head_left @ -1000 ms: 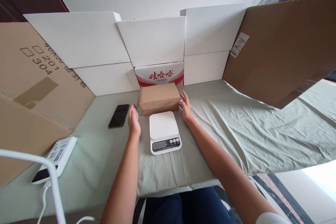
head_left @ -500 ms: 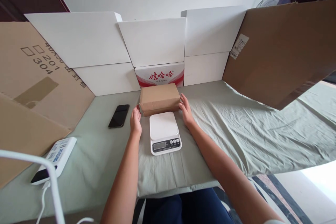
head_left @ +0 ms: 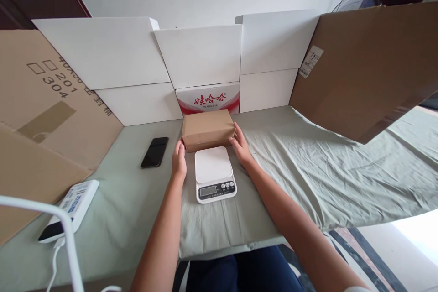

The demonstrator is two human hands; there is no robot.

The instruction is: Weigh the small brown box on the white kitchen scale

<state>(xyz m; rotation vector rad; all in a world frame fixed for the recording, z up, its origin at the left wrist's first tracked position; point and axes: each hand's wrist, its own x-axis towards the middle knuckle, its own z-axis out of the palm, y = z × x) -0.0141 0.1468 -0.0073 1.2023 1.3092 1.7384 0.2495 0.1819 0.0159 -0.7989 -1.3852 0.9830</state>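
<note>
A brown cardboard box (head_left: 207, 128) lies on the green cloth just behind a white digital kitchen scale (head_left: 214, 173) whose platform is bare. My left hand (head_left: 179, 159) rests against the box's left end, fingers at its lower corner. My right hand (head_left: 240, 143) presses on the box's right end. The box sits flat on the cloth between both hands, apart from the scale.
A black phone (head_left: 155, 151) lies left of the box. A white device (head_left: 70, 205) and a white lamp arm (head_left: 65, 232) stand at the near left. White boxes (head_left: 198, 54), a red-printed carton (head_left: 208, 97) and large cardboard sheets (head_left: 369, 64) wall in the table (head_left: 325, 169).
My left hand has moved forward and right until it touches the box's left end. My right hand has shifted slightly along the right end. The box has stayed in place.
</note>
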